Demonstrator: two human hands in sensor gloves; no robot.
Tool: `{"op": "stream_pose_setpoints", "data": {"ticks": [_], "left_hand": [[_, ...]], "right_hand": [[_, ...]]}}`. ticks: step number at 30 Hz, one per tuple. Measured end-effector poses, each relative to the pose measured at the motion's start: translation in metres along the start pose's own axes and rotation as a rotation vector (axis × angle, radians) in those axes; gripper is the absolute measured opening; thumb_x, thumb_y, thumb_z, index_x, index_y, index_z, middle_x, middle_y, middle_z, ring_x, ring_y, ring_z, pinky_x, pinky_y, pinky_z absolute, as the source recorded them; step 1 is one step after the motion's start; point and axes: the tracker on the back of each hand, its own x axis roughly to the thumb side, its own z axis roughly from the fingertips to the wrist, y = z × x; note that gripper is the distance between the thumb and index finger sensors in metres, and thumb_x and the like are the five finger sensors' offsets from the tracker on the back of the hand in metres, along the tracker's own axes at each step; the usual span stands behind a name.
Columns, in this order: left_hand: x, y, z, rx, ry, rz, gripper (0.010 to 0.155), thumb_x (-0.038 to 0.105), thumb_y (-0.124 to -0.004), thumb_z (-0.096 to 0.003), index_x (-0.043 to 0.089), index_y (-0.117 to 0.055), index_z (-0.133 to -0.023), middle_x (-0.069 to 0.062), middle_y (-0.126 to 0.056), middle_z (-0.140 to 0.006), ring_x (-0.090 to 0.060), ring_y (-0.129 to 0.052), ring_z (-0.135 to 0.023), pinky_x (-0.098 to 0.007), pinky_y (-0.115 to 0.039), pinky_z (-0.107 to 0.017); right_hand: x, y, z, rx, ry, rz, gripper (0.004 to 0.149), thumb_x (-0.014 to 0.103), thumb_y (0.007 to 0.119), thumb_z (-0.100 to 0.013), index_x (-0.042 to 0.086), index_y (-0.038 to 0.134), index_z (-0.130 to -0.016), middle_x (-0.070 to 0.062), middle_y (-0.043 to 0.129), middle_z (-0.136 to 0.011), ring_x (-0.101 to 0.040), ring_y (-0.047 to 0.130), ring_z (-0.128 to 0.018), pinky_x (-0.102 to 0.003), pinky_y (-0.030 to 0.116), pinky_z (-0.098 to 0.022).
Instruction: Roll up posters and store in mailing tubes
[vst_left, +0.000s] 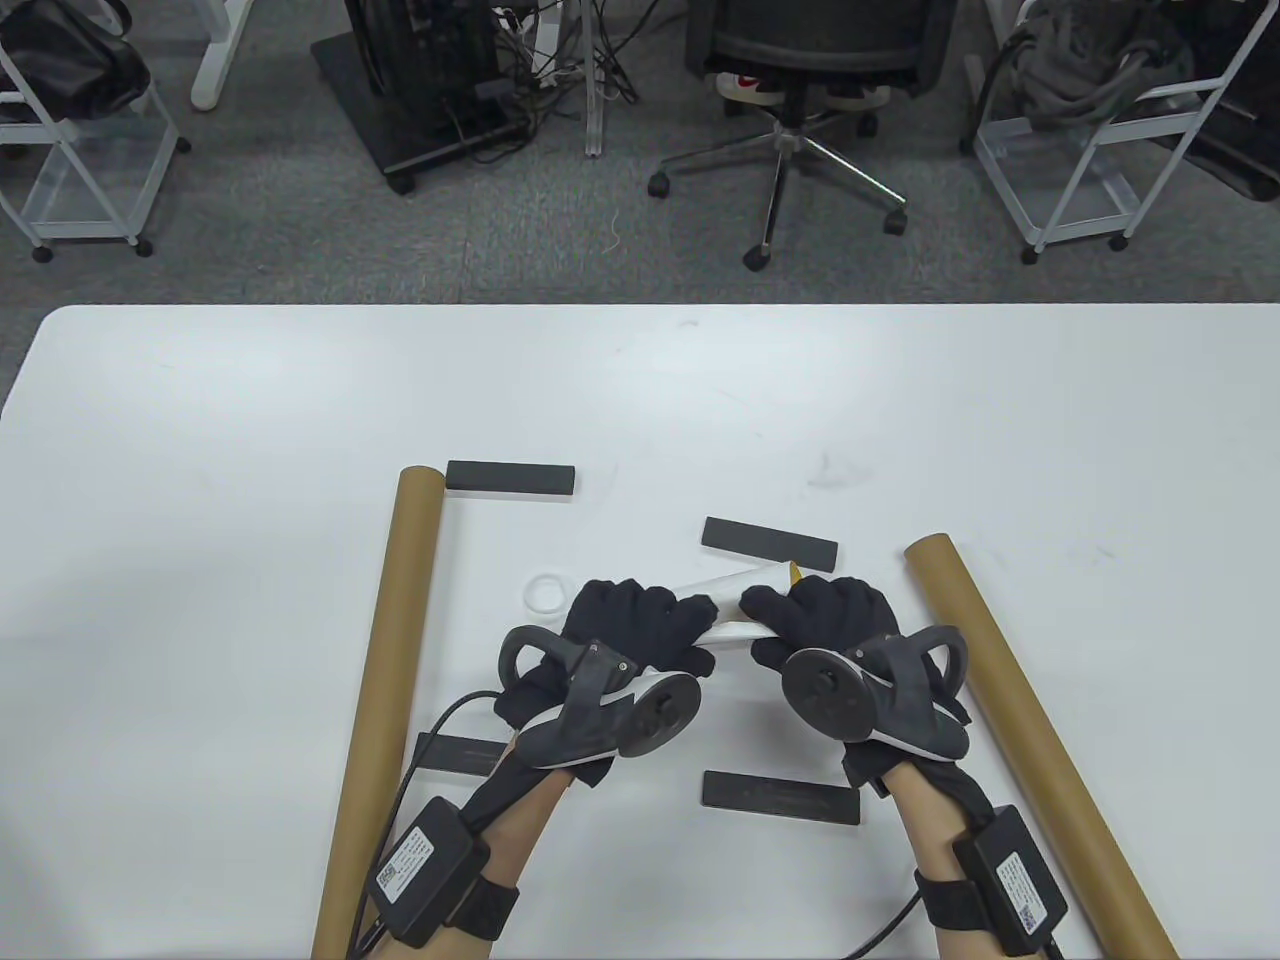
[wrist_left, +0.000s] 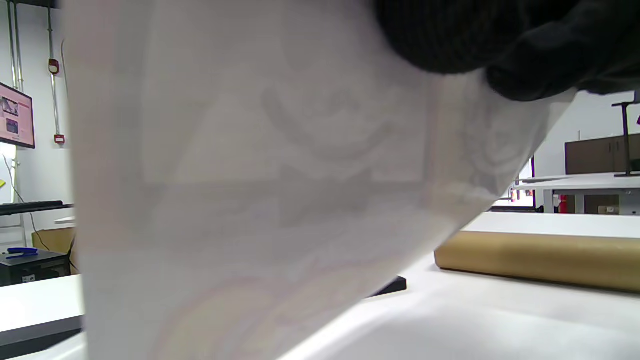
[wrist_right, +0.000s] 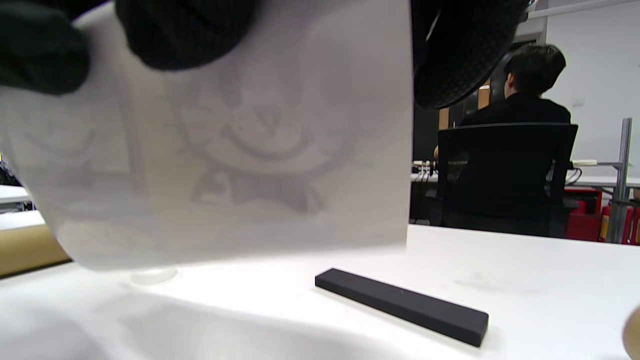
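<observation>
Both my hands were on the rolled poster, held low over the middle of the tabletop. My left hand had its fingers curled round the roll's left part; my right hand gripped it nearer the right end, where a yellow printed edge showed. Both wrist views were mostly blocked by white paper with a faint print showing through, gloved fingers pressed on top.

One brown mailing tube lay along my left, a second mailing tube lay slanted on my right, both well apart from the roll. Four dark flat bars lay around: far-left bar touching the left tube's top end, one bar just beyond the roll, near bar between my wrists, another bar partly under my left wrist. A small white ring sat just left of my left hand.

Beyond the tabletop: an office chair, wire carts, cables on grey carpet. In the right wrist view, a person sat with their back turned.
</observation>
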Motion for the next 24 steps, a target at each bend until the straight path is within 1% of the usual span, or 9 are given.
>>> {"op": "stream_pose_setpoints", "data": {"ticks": [3,5,8,11,15,16,18,22,24], "left_hand": [[-0.0005,0.0002,-0.0004,-0.004,0.007,-0.012,0.041,0.052,-0.066,-0.0496,0.038,-0.079,-0.086,0.008,-0.093,-0.069,-0.019,-0.092,-0.057,-0.049,-0.078,-0.072],[-0.0006,0.001,-0.0002,-0.005,0.006,-0.034,0.041,0.053,-0.065,-0.0493,0.039,-0.08,-0.085,0.008,-0.093,-0.07,-0.019,-0.092,-0.059,-0.049,-0.077,-0.072],[-0.0013,0.0023,-0.0013,-0.041,0.01,-0.02,0.045,0.05,-0.058,-0.0529,0.039,-0.079,-0.091,0.006,-0.088,-0.081,-0.022,-0.088,-0.067,-0.052,-0.072,-0.076],[-0.0005,0.0024,-0.002,-0.052,0.012,-0.018,0.047,0.045,-0.058,-0.0556,0.037,-0.077,-0.098,0.001,-0.082,-0.092,-0.026,-0.085,-0.075,-0.056,-0.068,-0.078],[0.0025,0.0026,-0.001,-0.003,0.015,-0.062,0.048,0.04,-0.064,-0.0553,0.036,-0.077,-0.102,0.004,-0.088,-0.088,-0.023,-0.09,-0.074,-0.052,-0.073,-0.076],[0.0031,0.0037,-0.0009,0.024,0.015,-0.083,0.049,0.041,-0.066,-0.0544,0.037,-0.076,-0.102,0.008,-0.091,-0.085,-0.02,-0.093,-0.073,-0.05,-0.075,-0.076],[0.0034,0.0052,-0.0011,0.055,0.013,-0.11,0.049,0.042,-0.07,-0.0529,0.037,-0.077,-0.101,0.01,-0.094,-0.082,-0.017,-0.098,-0.072,-0.046,-0.078,-0.075],[0.0026,0.0054,-0.0019,0.074,0.028,-0.107,0.045,0.043,-0.07,-0.0523,0.036,-0.082,-0.095,0.011,-0.096,-0.079,-0.016,-0.1,-0.068,-0.045,-0.08,-0.073],[0.0052,0.0045,-0.0022,0.081,0.021,-0.143,0.044,0.041,-0.066,-0.0535,0.037,-0.08,-0.095,0.012,-0.094,-0.079,-0.015,-0.098,-0.067,-0.045,-0.079,-0.073]], "right_hand": [[0.001,0.0012,-0.0002,-0.004,-0.027,-0.045,0.052,0.041,0.072,-0.043,0.024,0.072,-0.092,-0.001,0.087,-0.078,-0.029,0.093,-0.065,-0.066,0.069,-0.066],[0.002,0.0015,-0.0006,0.007,-0.027,-0.051,0.047,0.04,0.071,-0.045,0.024,0.077,-0.088,-0.001,0.089,-0.075,-0.03,0.094,-0.065,-0.066,0.069,-0.066],[0.0035,0.0025,-0.001,0.043,-0.023,-0.031,0.044,0.039,0.067,-0.049,0.022,0.079,-0.087,-0.006,0.085,-0.084,-0.035,0.09,-0.07,-0.068,0.067,-0.066],[0.005,0.0037,-0.0011,0.068,-0.018,-0.002,0.043,0.037,0.066,-0.051,0.02,0.078,-0.089,-0.009,0.08,-0.087,-0.039,0.084,-0.074,-0.07,0.063,-0.067],[0.005,0.0011,-0.0024,0.074,0.009,0.016,0.043,0.036,0.069,-0.049,0.019,0.081,-0.087,-0.006,0.083,-0.077,-0.034,0.088,-0.067,-0.068,0.065,-0.067],[0.005,0.0003,-0.0022,0.061,0.027,0.034,0.046,0.036,0.072,-0.046,0.02,0.079,-0.089,-0.004,0.085,-0.075,-0.032,0.089,-0.066,-0.066,0.067,-0.067],[0.0041,-0.0011,-0.0022,0.028,0.024,0.064,0.06,0.037,0.076,-0.042,0.02,0.066,-0.098,0.002,0.09,-0.069,-0.026,0.095,-0.061,-0.058,0.074,-0.066],[0.0019,0.0009,-0.0023,-0.002,0.037,0.072,0.051,0.038,0.079,-0.039,0.023,0.078,-0.087,0.004,0.095,-0.066,-0.023,0.101,-0.057,-0.053,0.08,-0.062],[0.0032,0.0005,-0.0018,-0.038,0.04,0.114,0.049,0.037,0.079,-0.038,0.023,0.079,-0.086,0.007,0.097,-0.067,-0.021,0.103,-0.058,-0.051,0.082,-0.061]]}}
